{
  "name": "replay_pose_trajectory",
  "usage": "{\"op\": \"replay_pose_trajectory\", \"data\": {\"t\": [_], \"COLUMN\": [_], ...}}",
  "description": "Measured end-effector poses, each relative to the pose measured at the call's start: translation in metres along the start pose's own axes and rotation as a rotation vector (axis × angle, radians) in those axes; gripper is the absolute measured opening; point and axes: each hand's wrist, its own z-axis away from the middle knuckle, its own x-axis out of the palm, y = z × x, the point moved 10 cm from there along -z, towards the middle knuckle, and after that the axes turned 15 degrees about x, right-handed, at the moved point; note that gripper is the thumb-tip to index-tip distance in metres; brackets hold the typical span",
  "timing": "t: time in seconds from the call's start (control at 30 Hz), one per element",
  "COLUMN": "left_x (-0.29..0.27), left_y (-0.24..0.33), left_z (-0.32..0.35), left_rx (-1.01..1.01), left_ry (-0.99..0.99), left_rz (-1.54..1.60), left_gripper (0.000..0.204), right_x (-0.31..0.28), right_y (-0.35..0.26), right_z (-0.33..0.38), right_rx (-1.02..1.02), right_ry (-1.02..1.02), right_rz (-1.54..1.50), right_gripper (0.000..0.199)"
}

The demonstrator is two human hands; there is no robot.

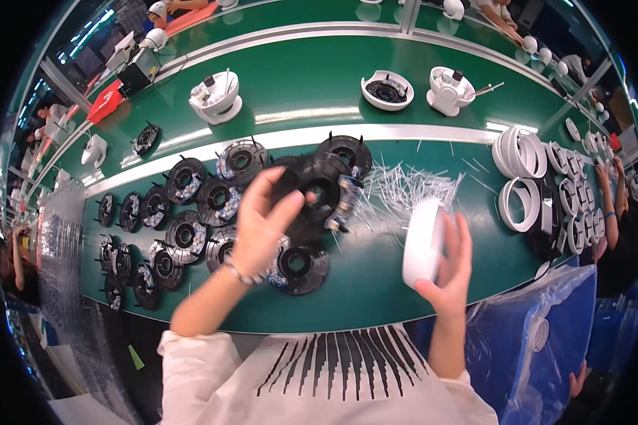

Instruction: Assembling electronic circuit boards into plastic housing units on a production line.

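Observation:
My left hand (262,219) grips a black round ring-shaped part (317,193) with small metal pieces on its right edge, lifted a little above the green table (376,283). My right hand (452,265) holds a white curved ring housing (423,241) on edge, to the right of the black part. Several more black round parts (191,205) lie flat on the table to the left and under my left hand. A heap of thin white plastic sticks (404,188) lies just behind the two hands.
White ring housings (521,170) are stacked at the right. Assembled white units (216,95) stand on the far green conveyor. A blue plastic bag (546,333) hangs at the lower right. Other people's hands (609,205) work at the right edge and the far side.

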Motion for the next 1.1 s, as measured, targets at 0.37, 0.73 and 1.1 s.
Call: {"op": "replay_pose_trajectory", "data": {"t": [0.37, 0.73, 1.1], "left_x": [0.056, 0.048, 0.059], "left_y": [-0.042, -0.059, -0.048], "left_z": [0.071, 0.061, 0.053], "left_rx": [-0.413, -0.474, -0.428], "left_ry": [-0.003, 0.097, 0.031], "left_rz": [0.899, 0.846, 0.940], "left_gripper": [0.068, 0.049, 0.055], "right_x": [0.088, 0.112, 0.091], "right_y": [0.010, -0.011, -0.005], "right_z": [0.002, 0.010, -0.013], "right_rx": [-0.141, -0.324, -0.127], "right_ry": [-0.219, -0.064, -0.460], "right_rz": [0.203, 0.765, 0.039], "right_gripper": [0.115, 0.107, 0.114]}}
